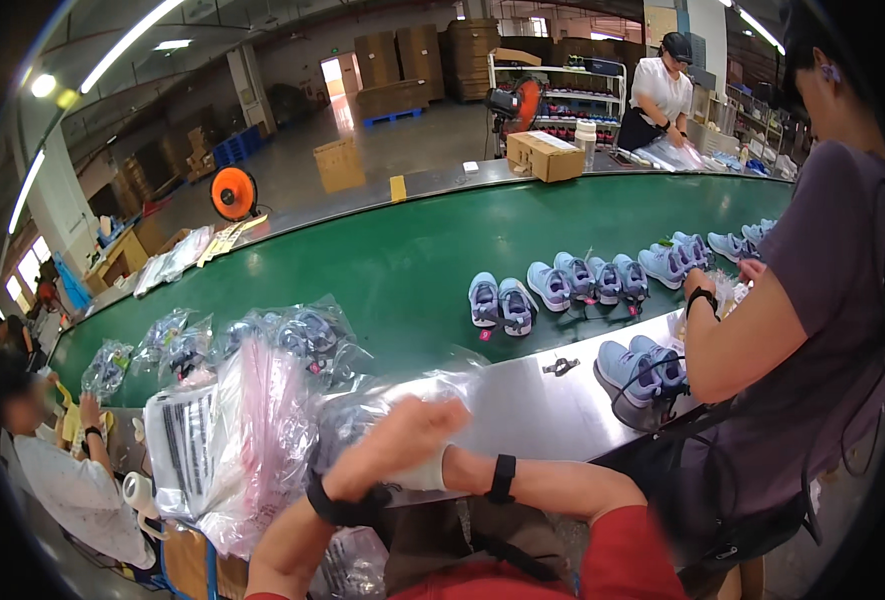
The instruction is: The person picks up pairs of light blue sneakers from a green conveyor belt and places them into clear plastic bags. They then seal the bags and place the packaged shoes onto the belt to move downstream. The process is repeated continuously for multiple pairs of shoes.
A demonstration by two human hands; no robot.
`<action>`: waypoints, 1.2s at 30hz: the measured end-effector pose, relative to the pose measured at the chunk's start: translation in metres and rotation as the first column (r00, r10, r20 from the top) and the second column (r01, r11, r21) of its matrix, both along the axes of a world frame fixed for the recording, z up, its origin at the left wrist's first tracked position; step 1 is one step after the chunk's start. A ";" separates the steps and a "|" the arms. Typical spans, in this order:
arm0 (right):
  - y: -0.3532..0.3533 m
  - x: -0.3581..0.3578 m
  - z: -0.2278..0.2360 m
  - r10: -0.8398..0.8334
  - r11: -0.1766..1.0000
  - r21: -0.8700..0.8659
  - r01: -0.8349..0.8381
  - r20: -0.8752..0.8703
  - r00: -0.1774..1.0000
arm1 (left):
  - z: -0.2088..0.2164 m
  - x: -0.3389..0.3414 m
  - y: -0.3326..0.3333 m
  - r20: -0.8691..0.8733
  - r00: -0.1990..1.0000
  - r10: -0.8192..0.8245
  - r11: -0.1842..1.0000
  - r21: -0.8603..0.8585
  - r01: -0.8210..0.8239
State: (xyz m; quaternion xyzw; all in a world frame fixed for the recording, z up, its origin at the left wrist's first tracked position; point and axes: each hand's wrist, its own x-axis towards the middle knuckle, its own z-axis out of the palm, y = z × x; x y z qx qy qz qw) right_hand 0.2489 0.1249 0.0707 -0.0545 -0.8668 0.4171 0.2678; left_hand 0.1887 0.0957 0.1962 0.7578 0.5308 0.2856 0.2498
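My left hand (394,442), smeared by motion, crosses in front of my right hand (456,466) at the metal bench edge. Most of the right hand is hidden behind it; something pale white shows at its palm, its kind unclear. Just beyond both hands lies a clear plastic bag (362,410), crumpled and blurred; its contents are hard to make out. To the left is a thick stack of clear plastic bags (252,430). Past the stack, light-blue sneakers in clear bags (307,328) rest on the green conveyor belt (402,250).
Several unbagged light-blue sneakers (502,303) stand on the belt at right. Another pair (642,368) sits on the metal bench (522,400) beside a small dark item (561,367). A co-worker in a purple shirt (822,260) stands close at right; another in white (72,490) works at left.
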 end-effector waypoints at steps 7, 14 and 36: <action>0.013 0.028 0.072 -0.449 0.737 0.560 0.378 -0.012 0.893 | 0.012 -0.057 -0.058 0.077 0.785 0.614 0.779 0.101 -0.619; 0.047 0.006 0.069 -0.509 0.681 0.589 0.436 -0.049 0.860 | -0.037 -0.002 -0.054 0.194 0.928 0.317 0.888 0.283 -0.363; 0.168 -0.101 0.009 -0.736 0.535 0.635 0.557 0.025 0.677 | -0.058 -0.047 -0.001 0.674 0.427 0.603 0.649 -0.104 -0.753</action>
